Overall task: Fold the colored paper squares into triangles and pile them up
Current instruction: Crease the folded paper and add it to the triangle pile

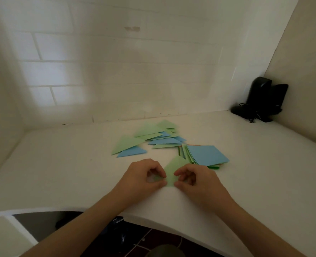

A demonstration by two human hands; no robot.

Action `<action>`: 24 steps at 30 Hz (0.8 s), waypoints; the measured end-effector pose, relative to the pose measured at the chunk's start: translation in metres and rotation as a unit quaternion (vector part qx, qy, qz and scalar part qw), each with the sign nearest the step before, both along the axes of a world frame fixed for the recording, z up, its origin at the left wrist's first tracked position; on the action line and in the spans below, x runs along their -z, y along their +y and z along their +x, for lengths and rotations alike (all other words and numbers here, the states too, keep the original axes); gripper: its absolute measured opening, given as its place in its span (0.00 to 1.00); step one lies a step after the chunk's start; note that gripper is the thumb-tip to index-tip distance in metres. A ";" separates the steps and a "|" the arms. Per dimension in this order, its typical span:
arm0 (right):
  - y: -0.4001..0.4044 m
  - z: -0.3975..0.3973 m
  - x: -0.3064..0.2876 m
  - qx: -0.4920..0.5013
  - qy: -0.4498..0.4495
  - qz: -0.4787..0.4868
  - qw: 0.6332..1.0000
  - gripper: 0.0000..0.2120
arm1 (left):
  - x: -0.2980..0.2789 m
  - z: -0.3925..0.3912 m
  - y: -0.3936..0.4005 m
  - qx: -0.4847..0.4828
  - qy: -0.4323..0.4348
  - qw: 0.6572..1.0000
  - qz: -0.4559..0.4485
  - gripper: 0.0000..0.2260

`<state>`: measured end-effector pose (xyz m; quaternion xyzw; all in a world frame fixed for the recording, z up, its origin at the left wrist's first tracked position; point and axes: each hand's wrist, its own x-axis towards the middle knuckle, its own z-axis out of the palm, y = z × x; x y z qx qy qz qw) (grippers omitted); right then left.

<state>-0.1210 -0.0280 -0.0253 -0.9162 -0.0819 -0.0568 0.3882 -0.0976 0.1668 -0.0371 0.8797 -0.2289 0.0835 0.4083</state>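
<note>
A light green paper square [173,169] lies on the white counter [61,164] between my hands, one corner pointing away from me. My left hand [144,178] pinches its near left edge between thumb and forefinger. My right hand [194,179] pinches the near right edge the same way. Just behind and to the right sits a stack of unfolded squares [206,154] with a blue sheet on top. Further back, folded green and blue triangles [162,138] lie loosely overlapped, and a green and a blue triangle [127,146] lie apart to the left.
A tiled wall runs behind the counter. In the back right corner stand black speakers with a tangle of cable [261,101]. The counter's curved front edge [116,212] is below my wrists, with dark floor beneath.
</note>
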 end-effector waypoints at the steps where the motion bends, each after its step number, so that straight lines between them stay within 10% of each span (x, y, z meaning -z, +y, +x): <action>1: -0.001 0.001 -0.001 -0.001 0.015 -0.003 1.000 0.08 | 0.000 0.000 0.001 0.002 0.002 1.000 -0.001 0.07; 24: 0.021 0.002 -0.023 -0.089 0.092 -0.075 0.989 0.09 | -0.006 -0.021 0.022 0.082 -0.084 0.988 0.102 0.11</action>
